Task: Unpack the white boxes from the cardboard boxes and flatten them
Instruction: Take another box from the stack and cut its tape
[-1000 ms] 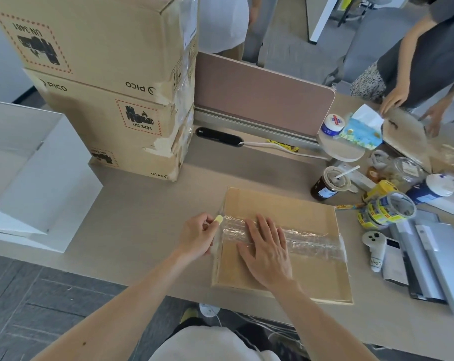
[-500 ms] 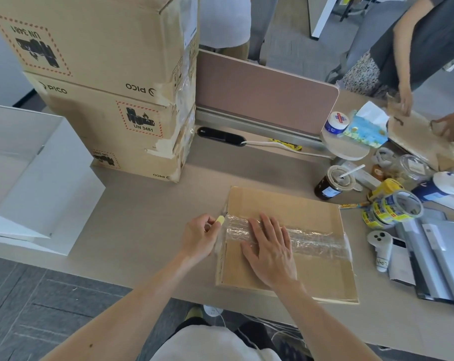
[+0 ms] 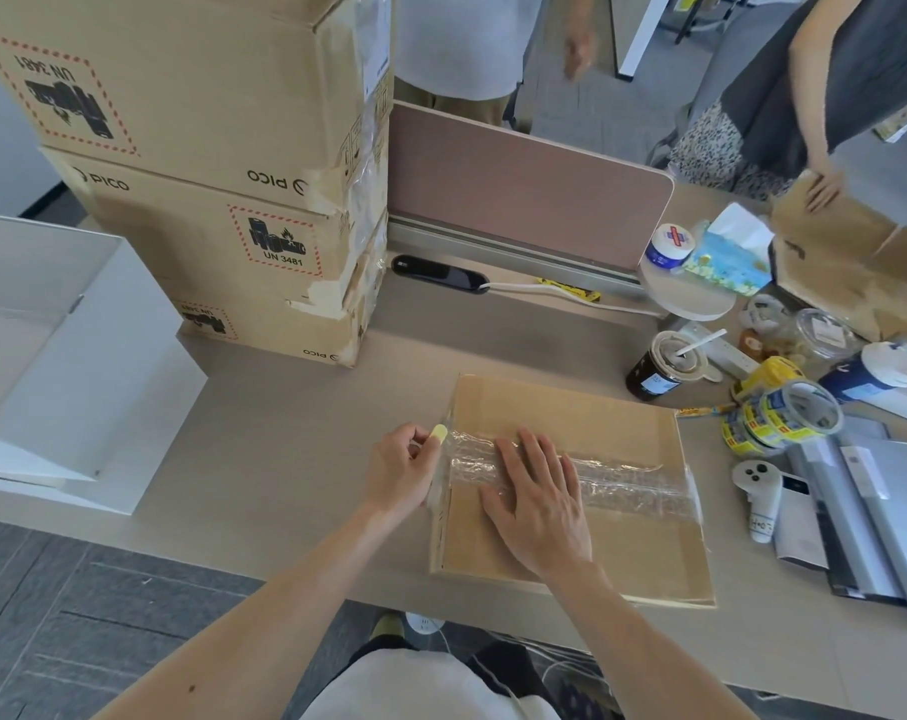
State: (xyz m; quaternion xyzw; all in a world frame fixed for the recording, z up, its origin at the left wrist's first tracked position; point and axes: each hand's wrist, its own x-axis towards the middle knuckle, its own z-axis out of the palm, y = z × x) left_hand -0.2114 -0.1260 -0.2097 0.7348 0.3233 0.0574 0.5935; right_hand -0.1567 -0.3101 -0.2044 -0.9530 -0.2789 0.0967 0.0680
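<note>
While the right hand [image 3: 537,504] is pressing flat, fingers released, on the flat brown cardboard box [image 3: 570,491], the left hand [image 3: 402,467], at nine o'clock, is pinching a small yellow cutter [image 3: 437,435]; it should probably be slicing shallowly along the clear tape [image 3: 622,478].

Matt brown cardboard box [image 3: 596,407]; glossy wrinkled clear tape [image 3: 622,478]; smooth matt desk [image 3: 295,439].

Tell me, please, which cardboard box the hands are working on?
The flat taped cardboard box lying alone near the desk's front edge; the other cardboard boxes stand stacked at the back left.
</note>
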